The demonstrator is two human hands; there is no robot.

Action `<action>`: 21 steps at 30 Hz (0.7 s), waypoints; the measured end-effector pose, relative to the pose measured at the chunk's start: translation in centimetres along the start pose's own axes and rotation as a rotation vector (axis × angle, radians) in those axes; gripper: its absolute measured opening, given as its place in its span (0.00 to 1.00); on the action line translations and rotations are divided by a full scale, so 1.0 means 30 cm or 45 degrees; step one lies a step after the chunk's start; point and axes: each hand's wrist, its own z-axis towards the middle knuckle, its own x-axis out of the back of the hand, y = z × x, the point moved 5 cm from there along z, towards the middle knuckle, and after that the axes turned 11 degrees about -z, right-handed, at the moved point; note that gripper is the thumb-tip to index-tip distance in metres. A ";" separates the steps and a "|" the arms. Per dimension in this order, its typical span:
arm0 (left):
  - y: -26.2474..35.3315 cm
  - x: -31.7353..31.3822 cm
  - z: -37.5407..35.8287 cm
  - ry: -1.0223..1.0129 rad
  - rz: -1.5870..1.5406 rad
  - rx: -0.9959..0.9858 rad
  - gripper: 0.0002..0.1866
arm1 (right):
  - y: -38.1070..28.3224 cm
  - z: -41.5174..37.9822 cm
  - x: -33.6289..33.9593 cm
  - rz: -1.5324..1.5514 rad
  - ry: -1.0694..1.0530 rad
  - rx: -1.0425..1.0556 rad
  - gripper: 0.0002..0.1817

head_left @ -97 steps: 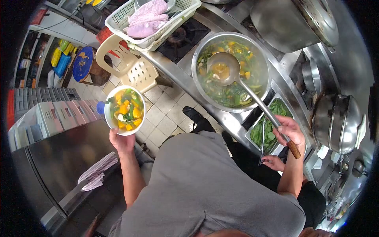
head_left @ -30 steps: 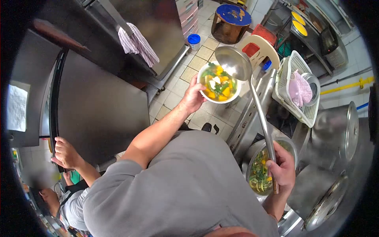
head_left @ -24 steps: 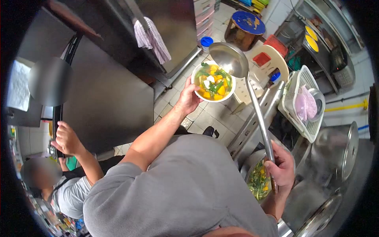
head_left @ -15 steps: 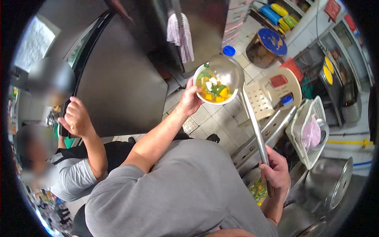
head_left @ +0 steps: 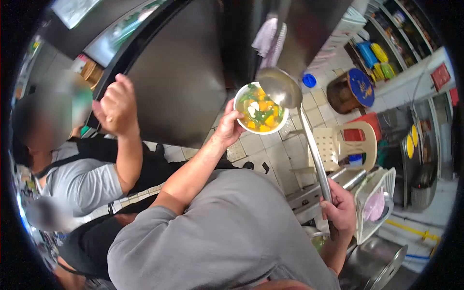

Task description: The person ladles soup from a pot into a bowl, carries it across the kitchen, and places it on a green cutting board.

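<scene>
A white bowl (head_left: 237, 112) of soup, with orange chunks, green leaves and white pieces in broth, rests in my left hand (head_left: 228, 126), thumb over the rim and fingers beneath. My right hand (head_left: 339, 207) is wrapped round the long metal handle of a ladle (head_left: 285, 89). The ladle's head overlaps the upper right rim of the bowl in this view. Beneath my right hand, part of a pot (head_left: 318, 240) with green contents shows at the stove's edge.
At left, another person's raised hand (head_left: 118, 108) is near a dark steel door (head_left: 169, 72). A beige plastic chair (head_left: 360, 140) and a blue-lidded drum (head_left: 360, 91) stand beyond the bowl. On the right are a white basket (head_left: 365, 200) and a large metal pot (head_left: 377, 261).
My view has turned, and the room has shifted across it. The ladle's head hangs lower over the bowl's right rim. More of the co-worker at left shows, and that raised hand has moved right.
</scene>
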 end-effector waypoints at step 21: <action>0.160 0.216 -0.108 0.298 0.003 0.131 0.37 | 0.144 -0.059 0.017 0.313 0.428 -0.064 0.39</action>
